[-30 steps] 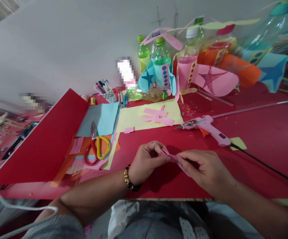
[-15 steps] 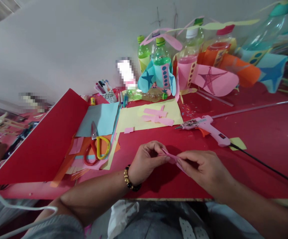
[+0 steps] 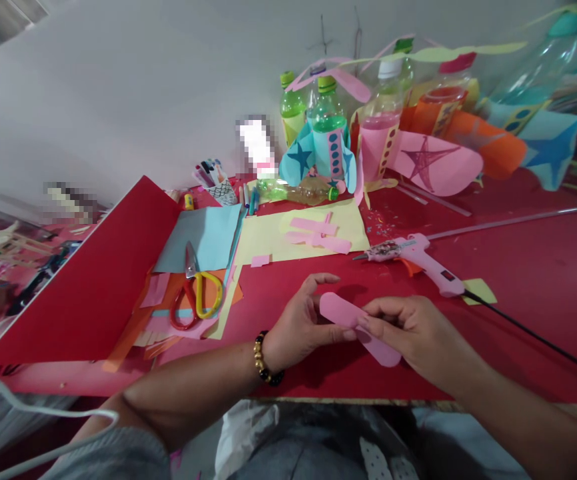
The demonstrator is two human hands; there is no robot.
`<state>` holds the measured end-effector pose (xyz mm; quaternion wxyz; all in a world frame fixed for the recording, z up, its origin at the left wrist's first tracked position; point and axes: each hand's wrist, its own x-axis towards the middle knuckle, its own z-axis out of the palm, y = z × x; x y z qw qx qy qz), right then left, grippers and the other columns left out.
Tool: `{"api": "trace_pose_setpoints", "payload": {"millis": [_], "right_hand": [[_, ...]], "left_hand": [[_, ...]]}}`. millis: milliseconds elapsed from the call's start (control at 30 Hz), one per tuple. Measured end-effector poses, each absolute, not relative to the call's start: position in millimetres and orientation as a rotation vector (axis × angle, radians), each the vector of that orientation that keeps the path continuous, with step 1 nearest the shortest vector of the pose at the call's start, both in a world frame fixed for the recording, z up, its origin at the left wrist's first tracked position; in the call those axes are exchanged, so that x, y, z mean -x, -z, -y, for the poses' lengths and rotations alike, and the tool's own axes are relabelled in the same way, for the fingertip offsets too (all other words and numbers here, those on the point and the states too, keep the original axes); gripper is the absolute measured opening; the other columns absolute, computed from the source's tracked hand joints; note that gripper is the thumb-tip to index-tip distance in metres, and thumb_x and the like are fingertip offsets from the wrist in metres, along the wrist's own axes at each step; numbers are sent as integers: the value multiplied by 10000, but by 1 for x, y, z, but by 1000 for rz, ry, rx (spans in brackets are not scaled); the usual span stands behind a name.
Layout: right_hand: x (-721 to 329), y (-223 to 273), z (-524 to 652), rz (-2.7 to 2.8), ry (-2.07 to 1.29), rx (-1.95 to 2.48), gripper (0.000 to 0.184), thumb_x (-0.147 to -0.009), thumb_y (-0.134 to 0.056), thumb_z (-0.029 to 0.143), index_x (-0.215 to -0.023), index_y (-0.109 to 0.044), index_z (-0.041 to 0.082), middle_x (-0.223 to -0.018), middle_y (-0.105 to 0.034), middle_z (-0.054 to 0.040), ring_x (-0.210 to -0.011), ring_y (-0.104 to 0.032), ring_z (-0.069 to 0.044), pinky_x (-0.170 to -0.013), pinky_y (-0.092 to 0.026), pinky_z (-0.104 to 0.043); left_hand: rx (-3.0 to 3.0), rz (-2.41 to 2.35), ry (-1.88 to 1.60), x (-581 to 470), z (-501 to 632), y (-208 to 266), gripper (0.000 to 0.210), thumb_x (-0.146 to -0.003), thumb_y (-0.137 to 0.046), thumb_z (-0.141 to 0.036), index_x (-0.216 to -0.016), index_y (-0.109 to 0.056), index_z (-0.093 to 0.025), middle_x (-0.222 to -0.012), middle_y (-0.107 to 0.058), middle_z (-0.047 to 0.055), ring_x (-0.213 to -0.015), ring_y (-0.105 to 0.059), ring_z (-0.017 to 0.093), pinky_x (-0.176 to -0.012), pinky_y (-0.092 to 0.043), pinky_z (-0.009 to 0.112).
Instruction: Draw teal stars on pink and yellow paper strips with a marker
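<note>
The work seems to be part way. The pink strip (image 3: pixel 339 311) has rounded ends, so I judge that its cutting is done; it is in the air between both hands, above the red table (image 3: pixel 528 267), and fixed to nothing. The right hand (image 3: pixel 418 333) pinches it near the middle, thumb on top. The left hand (image 3: pixel 296 327) has its thumb at the strip's lower edge and its index finger lifted away; whether the hidden fingers grip it, I cannot tell.

At least 2 similar pink pieces (image 3: pixel 314 225) lie on the yellow paper (image 3: pixel 263 233), apart from the bottles. Behind, the green-capped bottle (image 3: pixel 327 125) and the white-capped bottle (image 3: pixel 378 137) wear paper, with dotted bands, and look nearly complete. 1 bottle (image 3: pixel 313 191) lies on its side. The scissors (image 3: pixel 193 275) and the glue gun (image 3: pixel 421 257) rest untouched.

I can read no brand or lettering; the bottles' paper shows only drawn stars and dots.
</note>
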<state>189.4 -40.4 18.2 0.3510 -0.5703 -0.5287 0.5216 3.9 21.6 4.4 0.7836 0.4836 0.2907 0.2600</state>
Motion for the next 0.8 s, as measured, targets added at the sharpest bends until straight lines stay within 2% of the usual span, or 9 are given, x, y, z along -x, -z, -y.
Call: {"api": "trace_pose_setpoints", "payload": {"millis": [267, 533, 800], "right_hand": [[-188, -14, 42, 1394, -1378, 1451, 328, -871, -568, 438, -731, -660, 156, -633, -518, 4, -588, -427, -102, -500, -321, -220], [-195, -5, 40, 1252, -1653, 1322, 304, -826, -665, 437, -911, -710, 148, -846, -690, -49, -783, -609, -165, -671, -467, -252], [-198, -5, 38, 1272, -1704, 1322, 310, -816, -681, 443, -932, -720, 159, -850, -696, -43, -768, -608, -154, -658, -455, -247]], "left_hand": [[-1029, -679, -550, -3, -23, 2, 661, -692, -847, -242, -1212, -442, -202, -755, -670, -10, -647, -641, 110, -655, -521, 224], [-1041, -675, -496, -1, -26, 0, 638, -699, -840, -239, -1202, -452, -185, -695, -657, -12, -596, -628, 108, -587, -504, 201], [-1046, -670, -484, 0, -27, 0, 631, -701, -839, -246, -1202, -461, -183, -680, -648, -18, -577, -620, 108, -586, -507, 214]]}}
